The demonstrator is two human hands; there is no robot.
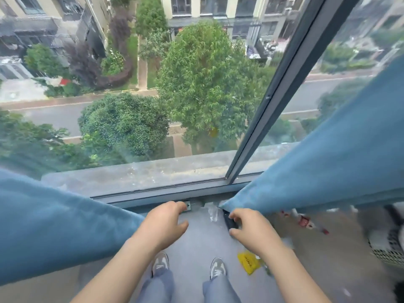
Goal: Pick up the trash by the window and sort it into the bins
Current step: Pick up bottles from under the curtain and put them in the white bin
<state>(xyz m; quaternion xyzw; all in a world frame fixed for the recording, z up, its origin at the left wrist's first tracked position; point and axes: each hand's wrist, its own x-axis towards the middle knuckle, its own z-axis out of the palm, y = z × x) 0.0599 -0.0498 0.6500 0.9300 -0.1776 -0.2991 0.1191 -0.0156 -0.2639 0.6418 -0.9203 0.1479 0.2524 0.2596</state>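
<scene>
I stand at a floor-level window with both arms stretched down toward its bottom frame. My left hand (165,224) hovers with loosely curled fingers and holds nothing; its fingertips are near a small grey piece (188,206) by the frame. My right hand (251,229) has fingers and thumb curled round a black piece of trash (229,221) on the floor. A crumpled clear plastic piece (213,212) lies between my hands. A yellow wrapper (249,262) lies under my right forearm. Red and white wrappers (305,220) lie further right.
Blue curtains hang parted, one on the left (54,226) and one on the right (328,171), and both brush my arms. The dark window frame (166,191) runs along the floor. My shoes (160,263) stand on grey floor. A perforated white basket (389,248) sits at the right edge.
</scene>
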